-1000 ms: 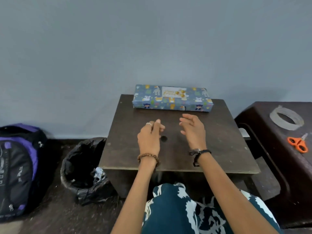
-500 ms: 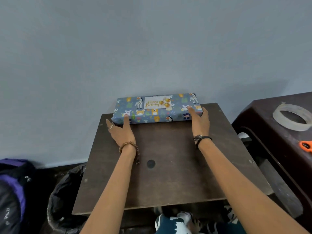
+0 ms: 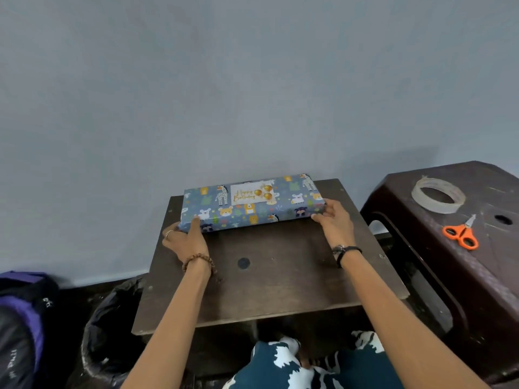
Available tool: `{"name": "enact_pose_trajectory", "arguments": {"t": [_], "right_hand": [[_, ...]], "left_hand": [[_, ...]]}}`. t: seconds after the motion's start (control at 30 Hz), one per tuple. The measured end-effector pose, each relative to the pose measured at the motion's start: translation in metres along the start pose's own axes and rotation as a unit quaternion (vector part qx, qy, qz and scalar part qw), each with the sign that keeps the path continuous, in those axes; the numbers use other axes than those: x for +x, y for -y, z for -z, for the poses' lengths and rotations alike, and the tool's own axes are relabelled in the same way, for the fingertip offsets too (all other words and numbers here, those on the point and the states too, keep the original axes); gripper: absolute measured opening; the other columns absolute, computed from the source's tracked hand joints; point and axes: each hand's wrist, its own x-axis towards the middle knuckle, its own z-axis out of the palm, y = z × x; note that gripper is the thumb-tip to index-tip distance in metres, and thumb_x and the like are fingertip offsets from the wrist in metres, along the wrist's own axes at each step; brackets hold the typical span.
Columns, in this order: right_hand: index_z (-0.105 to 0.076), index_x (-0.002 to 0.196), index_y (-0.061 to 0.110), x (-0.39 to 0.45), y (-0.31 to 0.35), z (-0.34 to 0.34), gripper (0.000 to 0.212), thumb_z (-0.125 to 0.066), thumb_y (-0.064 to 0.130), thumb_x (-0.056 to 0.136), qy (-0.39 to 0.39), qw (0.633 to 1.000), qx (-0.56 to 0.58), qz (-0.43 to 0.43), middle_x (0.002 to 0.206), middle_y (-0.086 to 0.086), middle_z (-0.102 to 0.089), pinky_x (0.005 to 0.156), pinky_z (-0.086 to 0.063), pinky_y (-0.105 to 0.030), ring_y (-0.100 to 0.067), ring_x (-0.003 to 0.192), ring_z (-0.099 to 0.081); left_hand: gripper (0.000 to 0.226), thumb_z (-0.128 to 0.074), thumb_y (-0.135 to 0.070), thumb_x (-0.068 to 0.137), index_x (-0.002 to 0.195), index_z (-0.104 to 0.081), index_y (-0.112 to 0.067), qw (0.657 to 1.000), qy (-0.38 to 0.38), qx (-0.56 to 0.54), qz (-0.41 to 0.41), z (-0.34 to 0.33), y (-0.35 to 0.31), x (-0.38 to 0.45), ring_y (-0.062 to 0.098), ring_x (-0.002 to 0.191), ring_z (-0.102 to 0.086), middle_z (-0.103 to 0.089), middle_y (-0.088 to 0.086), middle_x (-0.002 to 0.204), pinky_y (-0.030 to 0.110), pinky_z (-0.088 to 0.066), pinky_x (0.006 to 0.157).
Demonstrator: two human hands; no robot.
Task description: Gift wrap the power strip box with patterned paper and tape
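Note:
The wrapped box (image 3: 252, 204), covered in blue animal-patterned paper with a white "Happy Birthday" card on top, sits at the far edge of the dark wooden table (image 3: 269, 276) against the wall. My left hand (image 3: 184, 237) grips its near left corner, thumb on top and fingers at the end. My right hand (image 3: 332, 220) holds the right end, thumb on the top edge and fingers under the near edge. The box's near side looks slightly raised off the table.
A brown plastic stool (image 3: 463, 262) stands to the right, with a roll of clear tape (image 3: 438, 195) and orange scissors (image 3: 460, 234) on it. A bin lined with a black bag (image 3: 112, 332) and a purple-black backpack (image 3: 22, 318) stand on the floor at left.
Both hands went from hovering over the table's middle out to the box's ends, then closed around them; the box has come a little nearer and tilted.

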Motion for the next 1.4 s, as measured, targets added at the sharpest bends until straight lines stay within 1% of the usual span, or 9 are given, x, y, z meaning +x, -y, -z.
{"name": "enact_pose_trajectory", "arguments": {"t": [0.17,0.3,0.5,0.67,0.77,0.87,1.03,1.13,1.4], "right_hand": [[-0.058,0.110,0.013,-0.039,0.003,0.023,0.029,-0.064,0.006,0.083,-0.059,0.997,0.041,0.014,0.101,0.002,-0.060,0.079,-0.040,-0.019,-0.009,0.095,-0.055],[-0.060,0.106,0.014,-0.070,-0.011,0.032,0.025,-0.066,0.008,0.082,-0.096,0.994,0.051,0.019,0.096,0.004,-0.062,0.066,-0.038,-0.004,-0.003,0.085,-0.056],[-0.058,0.114,0.008,-0.084,-0.023,0.044,0.033,-0.066,0.005,0.082,-0.047,0.998,-0.022,-0.021,0.110,-0.007,-0.064,0.088,-0.041,-0.023,-0.015,0.101,-0.058],[-0.046,0.131,0.004,-0.076,-0.007,0.050,0.046,-0.060,0.012,0.088,0.000,0.994,-0.108,-0.030,0.132,-0.013,-0.054,0.091,-0.036,-0.026,-0.024,0.122,-0.048],[-0.026,0.144,0.005,-0.082,0.007,0.037,0.051,-0.044,0.015,0.097,0.020,0.978,-0.201,0.053,0.149,-0.011,-0.032,0.101,-0.027,-0.026,-0.023,0.134,-0.033],[-0.017,0.146,0.003,-0.087,0.022,0.006,0.049,-0.032,0.016,0.100,0.110,0.928,-0.297,0.198,0.154,-0.012,-0.019,0.110,-0.013,-0.022,-0.023,0.141,-0.019],[-0.007,0.148,0.007,-0.074,0.023,-0.044,0.051,-0.017,0.028,0.103,0.217,0.825,-0.463,0.241,0.157,-0.008,-0.003,0.117,-0.001,-0.033,-0.020,0.145,-0.002],[-0.007,0.148,0.009,-0.068,0.006,-0.039,0.052,-0.015,0.030,0.102,0.191,0.792,-0.521,0.255,0.157,-0.006,-0.004,0.117,-0.001,-0.035,-0.017,0.145,-0.003],[-0.019,0.145,0.004,-0.050,0.009,0.009,0.048,-0.019,0.023,0.102,0.166,0.795,-0.545,0.210,0.156,-0.009,-0.012,0.117,-0.011,-0.037,-0.021,0.144,-0.011]], "left_hand": [[0.042,-0.067,-0.019,0.083,0.115,-0.049,0.001,0.999,0.018,0.036,-0.027,0.029,-0.017,-0.018,0.022,0.092,-0.049,-0.033,0.018,0.132,0.024,-0.038,0.080],[0.041,-0.067,-0.019,0.083,0.115,-0.050,0.001,0.999,0.013,0.048,-0.021,0.053,-0.002,-0.042,0.020,0.091,-0.046,-0.034,0.019,0.131,0.024,-0.037,0.080],[0.038,-0.065,-0.018,0.084,0.110,-0.049,0.005,0.990,0.067,0.119,-0.033,0.068,0.016,-0.052,0.029,0.099,-0.052,-0.047,0.023,0.120,0.029,-0.037,0.078],[0.044,-0.062,-0.017,0.086,0.121,-0.042,0.001,0.965,0.121,0.216,-0.086,0.068,0.007,-0.051,0.033,0.111,-0.047,-0.034,0.018,0.130,0.033,-0.039,0.087],[0.051,-0.057,-0.015,0.089,0.133,-0.037,-0.001,0.906,0.149,0.299,-0.259,0.061,0.004,-0.057,0.032,0.134,-0.029,-0.026,0.016,0.145,0.036,-0.023,0.111],[0.052,-0.036,-0.025,0.099,0.146,-0.019,-0.008,0.783,0.233,0.405,-0.411,0.040,0.001,-0.065,0.020,0.144,0.002,-0.008,0.006,0.156,0.028,0.006,0.114],[0.050,-0.014,-0.027,0.102,0.148,0.001,-0.016,0.672,0.300,0.541,-0.408,0.006,0.008,-0.068,0.017,0.143,0.011,0.007,0.000,0.157,0.035,0.007,0.115],[0.051,-0.016,-0.034,0.101,0.149,-0.003,-0.020,0.679,0.295,0.552,-0.383,0.009,0.019,-0.061,0.011,0.144,0.001,0.000,-0.004,0.157,0.036,0.002,0.116],[0.055,-0.020,-0.039,0.100,0.149,-0.010,-0.016,0.709,0.296,0.528,-0.361,0.027,0.015,-0.049,0.010,0.143,-0.005,-0.006,-0.004,0.157,0.035,-0.002,0.117]]}}
